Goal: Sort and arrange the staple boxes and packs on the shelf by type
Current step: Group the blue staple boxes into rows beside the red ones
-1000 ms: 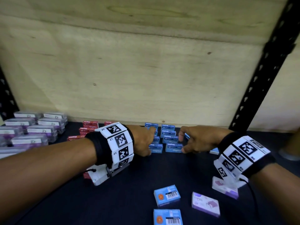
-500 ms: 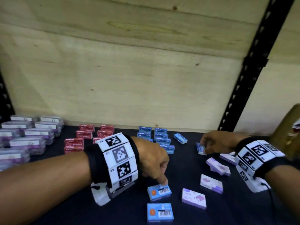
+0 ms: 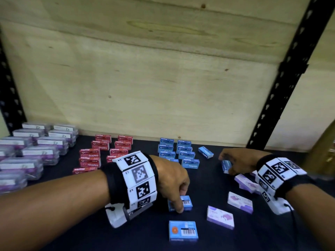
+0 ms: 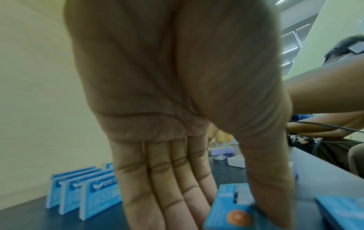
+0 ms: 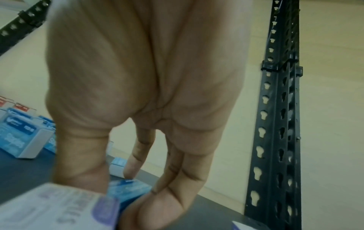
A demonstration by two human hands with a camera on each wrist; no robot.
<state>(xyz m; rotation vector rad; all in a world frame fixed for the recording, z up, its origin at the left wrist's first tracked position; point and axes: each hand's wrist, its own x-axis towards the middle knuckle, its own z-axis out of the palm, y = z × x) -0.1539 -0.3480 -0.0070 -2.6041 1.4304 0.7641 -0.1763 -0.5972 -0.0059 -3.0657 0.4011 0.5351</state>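
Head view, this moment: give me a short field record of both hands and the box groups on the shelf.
left hand: pinches a blue box lying flat near the front
right hand: grips a blue box on edge
sorted blue rows: at the back, centre
red rows: left of the blue rows
clear purple packs: far left
loose lilac boxes: front right, unsorted
spare blue box: nearest the front edge

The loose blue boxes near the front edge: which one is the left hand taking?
The farther blue box, pinched by the left hand; the nearer blue box lies untouched.
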